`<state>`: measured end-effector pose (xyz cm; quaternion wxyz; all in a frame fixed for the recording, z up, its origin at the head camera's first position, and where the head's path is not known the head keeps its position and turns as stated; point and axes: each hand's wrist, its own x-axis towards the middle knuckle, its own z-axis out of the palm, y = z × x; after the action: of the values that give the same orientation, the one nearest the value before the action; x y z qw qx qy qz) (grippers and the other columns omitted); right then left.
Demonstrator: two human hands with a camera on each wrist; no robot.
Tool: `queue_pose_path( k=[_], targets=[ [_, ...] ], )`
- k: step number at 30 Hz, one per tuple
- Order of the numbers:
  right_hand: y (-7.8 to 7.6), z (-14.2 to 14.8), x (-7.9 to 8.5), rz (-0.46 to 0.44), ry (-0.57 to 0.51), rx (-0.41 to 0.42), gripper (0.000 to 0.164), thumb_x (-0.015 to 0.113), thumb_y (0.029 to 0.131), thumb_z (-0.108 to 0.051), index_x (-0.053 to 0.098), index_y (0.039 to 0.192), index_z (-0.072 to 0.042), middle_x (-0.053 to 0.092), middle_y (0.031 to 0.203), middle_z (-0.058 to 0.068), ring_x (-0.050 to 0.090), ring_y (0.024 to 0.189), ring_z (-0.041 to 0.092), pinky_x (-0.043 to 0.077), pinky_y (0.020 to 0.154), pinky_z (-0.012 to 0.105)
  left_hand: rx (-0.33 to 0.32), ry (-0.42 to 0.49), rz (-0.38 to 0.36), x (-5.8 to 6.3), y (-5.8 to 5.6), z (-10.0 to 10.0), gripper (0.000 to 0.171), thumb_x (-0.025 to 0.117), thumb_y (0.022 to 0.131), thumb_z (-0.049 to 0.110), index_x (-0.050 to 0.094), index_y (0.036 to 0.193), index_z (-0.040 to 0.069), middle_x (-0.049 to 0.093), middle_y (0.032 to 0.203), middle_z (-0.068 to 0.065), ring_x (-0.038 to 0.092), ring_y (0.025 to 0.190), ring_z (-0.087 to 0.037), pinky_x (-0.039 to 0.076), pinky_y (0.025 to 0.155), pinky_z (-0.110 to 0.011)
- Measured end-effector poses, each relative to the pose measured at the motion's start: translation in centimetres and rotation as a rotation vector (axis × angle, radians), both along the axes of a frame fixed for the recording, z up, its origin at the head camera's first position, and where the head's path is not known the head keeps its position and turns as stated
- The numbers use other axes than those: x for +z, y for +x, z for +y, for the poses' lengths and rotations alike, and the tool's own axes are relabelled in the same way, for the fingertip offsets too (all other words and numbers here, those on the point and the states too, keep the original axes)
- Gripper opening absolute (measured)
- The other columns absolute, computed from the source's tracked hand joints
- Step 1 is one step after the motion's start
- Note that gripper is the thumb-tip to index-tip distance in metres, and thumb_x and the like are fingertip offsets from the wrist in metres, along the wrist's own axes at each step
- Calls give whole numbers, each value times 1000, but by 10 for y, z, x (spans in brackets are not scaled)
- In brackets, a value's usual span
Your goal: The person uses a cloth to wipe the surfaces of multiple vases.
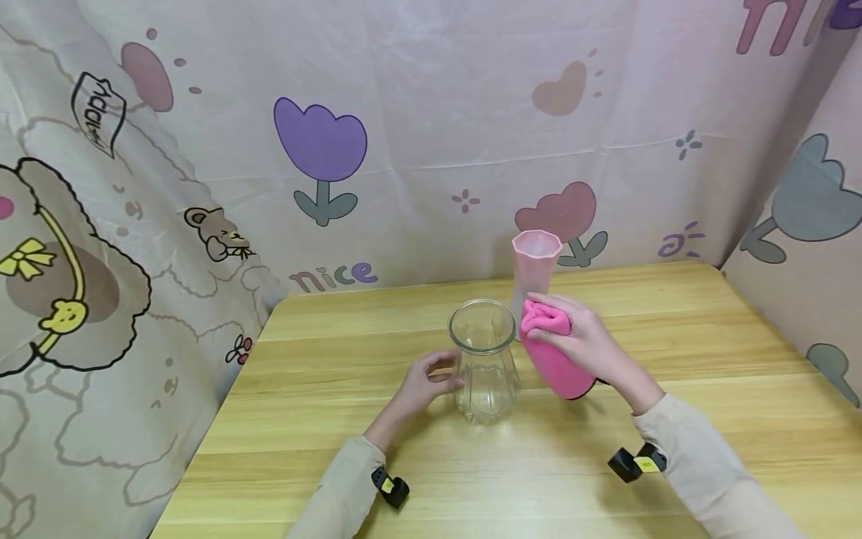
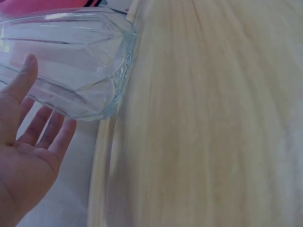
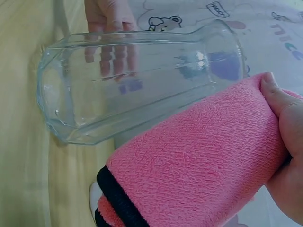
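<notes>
A clear glass vase (image 1: 486, 382) with a wide round rim stands upright on the table. At its left side is my left hand (image 1: 428, 385), thumb and fingers spread apart; in the left wrist view the fingers (image 2: 45, 127) extend loosely right beside the glass. My right hand (image 1: 575, 333) grips the upper end of a rolled pink towel (image 1: 562, 374), just right of the vase. The right wrist view shows the towel's fuzzy surface (image 3: 199, 151) and black edging at its lower end, with the thumb pressed on its top.
Behind the towel stands a pink fluted vase (image 1: 536, 258), its lower part partly hidden. The wooden table (image 1: 323, 449) meets a printed cloth backdrop (image 1: 431, 150) at the back and left. Each sleeve carries a small black camera, such as the right one (image 1: 633, 463).
</notes>
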<state>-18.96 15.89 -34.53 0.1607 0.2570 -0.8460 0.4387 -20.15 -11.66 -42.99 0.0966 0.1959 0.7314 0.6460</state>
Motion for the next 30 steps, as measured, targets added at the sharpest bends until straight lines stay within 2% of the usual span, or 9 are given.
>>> queue_pose_path(
  k=[5, 11, 16, 20, 24, 27, 30],
  targets=[
    [-3, -5, -6, -52, -16, 18, 54, 71, 77, -10, 51, 125, 2, 51, 126, 20, 47, 117, 33, 38, 99, 46, 9, -1, 7, -13, -6, -2, 52, 68, 76, -3, 47, 123, -10, 47, 126, -25, 46, 114, -36, 46, 92, -32],
    [-5, -7, -13, -57, -57, -4, 53, 72, 76, -10, 52, 124, 2, 52, 126, 19, 48, 117, 31, 38, 99, 41, 13, -3, 38, -16, -7, -2, 53, 70, 75, 2, 47, 122, -10, 48, 125, -25, 47, 113, -36, 46, 92, -32],
    [-5, -9, -20, -57, -56, -1, 53, 72, 75, -10, 53, 124, 1, 53, 125, 19, 48, 117, 32, 39, 98, 43, 13, 3, 31, -16, -7, -1, 53, 69, 75, -2, 47, 123, -10, 47, 126, -25, 47, 113, -36, 46, 92, -31],
    [-6, -13, -29, -15, 14, 46, 49, 73, 75, -11, 56, 119, 1, 58, 118, 17, 53, 110, 31, 44, 93, 45, 4, -2, 44, -5, -1, 0, 51, 67, 75, -6, 47, 121, -13, 47, 125, -28, 46, 113, -39, 46, 92, -33],
    [-5, -15, -34, -47, 104, 96, 29, 71, 77, -18, 62, 101, -7, 63, 94, 3, 58, 88, 18, 51, 77, 35, -4, -26, 62, 8, 6, 2, 49, 67, 76, -4, 47, 120, -14, 47, 124, -28, 46, 112, -40, 45, 94, -38],
    [-5, -13, -37, -82, 218, 121, 23, 71, 78, -22, 60, 96, -11, 58, 83, -5, 54, 78, 11, 50, 70, 29, -3, -28, 58, 8, 6, 2, 50, 67, 76, -5, 47, 121, -13, 46, 125, -28, 46, 113, -40, 44, 95, -39],
    [-5, -10, -41, -88, 300, 146, 27, 70, 79, -22, 60, 100, -8, 58, 85, -4, 54, 81, 12, 50, 73, 31, -2, -26, 55, 8, 6, 1, 50, 67, 76, -6, 47, 121, -13, 46, 126, -28, 45, 114, -40, 43, 95, -40]
  ],
)
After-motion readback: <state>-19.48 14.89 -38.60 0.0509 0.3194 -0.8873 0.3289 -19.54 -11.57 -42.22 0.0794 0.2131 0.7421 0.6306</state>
